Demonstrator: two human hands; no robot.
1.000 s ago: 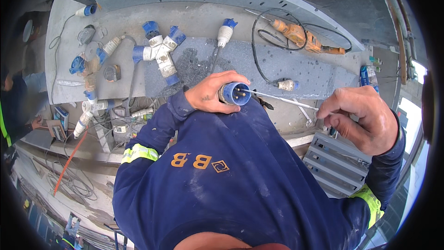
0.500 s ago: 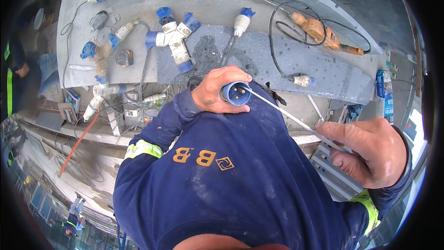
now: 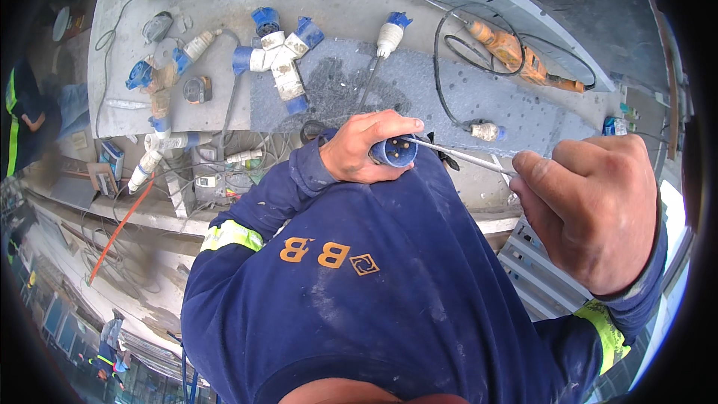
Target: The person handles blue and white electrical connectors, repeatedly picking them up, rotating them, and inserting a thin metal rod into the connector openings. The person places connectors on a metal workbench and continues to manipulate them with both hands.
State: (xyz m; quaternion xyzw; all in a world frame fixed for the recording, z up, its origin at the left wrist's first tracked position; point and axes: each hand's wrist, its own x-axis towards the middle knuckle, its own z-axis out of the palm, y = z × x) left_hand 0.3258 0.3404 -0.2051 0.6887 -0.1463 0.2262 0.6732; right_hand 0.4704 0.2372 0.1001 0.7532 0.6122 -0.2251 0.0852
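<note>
Held in front of my chest, a round blue industrial plug [image 3: 394,152] has its open end and brass pins facing up. My left hand [image 3: 350,148] is wrapped round it from the left, with the thumb and fingers about its collar. From the right, my right hand [image 3: 594,206] grips a long thin pale metal rod [image 3: 467,158]. Its tip lies at the upper rim of the plug; whether it reaches inside I cannot tell. The rod's other end is hidden in my right fist.
Beyond my hands, a bench carries a white splitter [image 3: 284,67] with blue sockets and an upright blue-and-white connector [image 3: 392,34]. An orange corded power tool [image 3: 516,52] lies at the far right. More connectors [image 3: 153,90] and cables are on the left. An orange cable [image 3: 120,228] hangs below.
My right hand has moved up and turned, its fingers now closed nearer the plug. The rod lies flatter, its tip shifted to the plug's upper rim. The plug has moved slightly right.
</note>
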